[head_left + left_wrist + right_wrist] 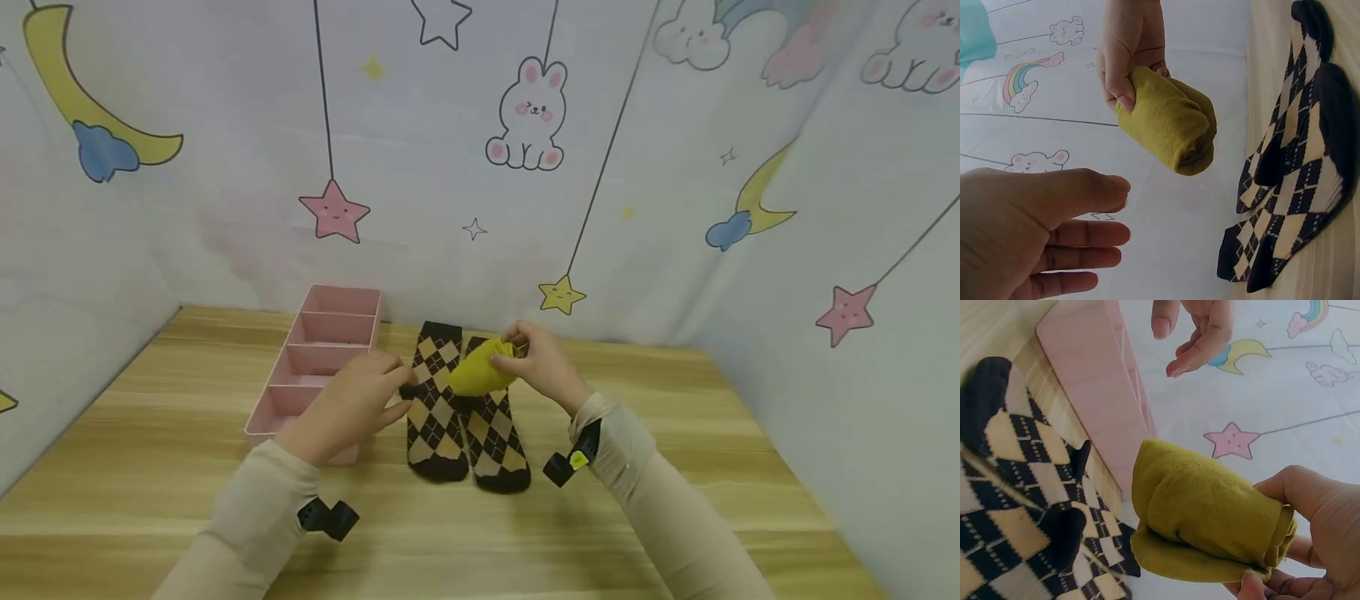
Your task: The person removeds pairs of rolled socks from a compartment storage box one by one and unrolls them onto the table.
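Pale fabric walls (pixel 420 150) printed with moons, stars and rabbits enclose a wood-grain table (pixel 420 550); the left wrist view also takes in a whole rainbow, which the head view cuts off at its top edge.

Farthest left on the table, a pink tray (pixel 333 330) with crosswise dividers is seen into from the head view, while the right wrist view gives its plain outer side.

Partly covering the tray's near right end in the head view is the left hand (pixel 356 400). Its thumb stands apart from the bent fingers and nothing is between them; in the right wrist view its fingertips are clear of the yellow bundle.

Next come two argyle socks, black, tan and grey, lying side by side: the left sock (pixel 437 417), its black heel poking out near the left fingertips, and the right sock (pixel 495 442).

Over the socks in the head view is the yellow bundle (pixel 477 369); the left wrist view shows it held up off them, with folded layers at its free end. At its right end the right hand (pixel 547 367) pinches it, thumb on one side and fingers on the other, a grip seen closest from the right wrist.
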The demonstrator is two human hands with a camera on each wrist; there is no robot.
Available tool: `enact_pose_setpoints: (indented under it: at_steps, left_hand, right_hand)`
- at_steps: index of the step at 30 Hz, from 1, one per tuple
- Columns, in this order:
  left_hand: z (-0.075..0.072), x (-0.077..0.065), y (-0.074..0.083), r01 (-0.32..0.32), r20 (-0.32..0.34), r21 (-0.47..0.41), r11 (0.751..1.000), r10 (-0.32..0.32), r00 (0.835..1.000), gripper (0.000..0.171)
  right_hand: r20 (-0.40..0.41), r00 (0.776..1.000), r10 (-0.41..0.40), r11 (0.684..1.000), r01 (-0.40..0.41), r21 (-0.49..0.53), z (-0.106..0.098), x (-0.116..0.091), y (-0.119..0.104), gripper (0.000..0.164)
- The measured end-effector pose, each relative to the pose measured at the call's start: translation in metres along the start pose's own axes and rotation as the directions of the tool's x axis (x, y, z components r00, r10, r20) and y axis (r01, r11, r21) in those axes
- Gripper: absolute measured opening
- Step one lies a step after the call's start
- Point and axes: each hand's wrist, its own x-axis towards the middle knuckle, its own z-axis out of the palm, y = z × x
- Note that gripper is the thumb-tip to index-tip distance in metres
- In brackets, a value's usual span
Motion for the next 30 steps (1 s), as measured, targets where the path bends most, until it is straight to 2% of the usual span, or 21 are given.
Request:
enact_pose_setpoints:
  at_steps: [4, 11, 15, 19, 24, 30]
  left_hand:
    - [0.008, 0.000, 0.008, -0.037, 0.010, 0.010, 0.999, 0.037, 0.999, 0.021]
    - [0.020, 0.000, 0.024, -0.054, 0.034, 0.030, 0.998, 0.053, 0.998, 0.023]
    - [0.025, 0.003, 0.031, -0.059, 0.069, 0.048, 0.997, 0.056, 0.996, 0.023]
    - [0.031, 0.003, 0.037, -0.084, 0.074, 0.061, 0.995, 0.079, 0.994, 0.023]
    - [0.038, 0.006, 0.048, -0.104, 0.090, 0.036, 0.994, 0.101, 0.991, 0.022]
    - [0.041, 0.012, 0.063, -0.118, 0.175, 0.030, 0.993, 0.111, 0.978, 0.024]
  right_hand:
    - [-0.008, 0.999, 0.050, 0.998, -0.049, 0.043, 0.004, -0.013, 0.016, 0.033]
    - [-0.030, 0.996, 0.089, 0.995, -0.087, 0.042, 0.006, -0.035, 0.042, 0.029]
    - [-0.042, 0.995, 0.095, 0.994, -0.093, 0.050, 0.007, -0.045, 0.052, 0.026]
    - [-0.032, 0.994, 0.108, 0.992, -0.106, 0.063, 0.008, -0.057, 0.061, 0.025]
    - [-0.024, 0.990, 0.140, 0.985, -0.137, 0.102, 0.006, -0.069, 0.068, 0.026]
    - [-0.002, 0.986, 0.167, 0.973, -0.165, 0.162, 0.003, -0.077, 0.074, 0.026]
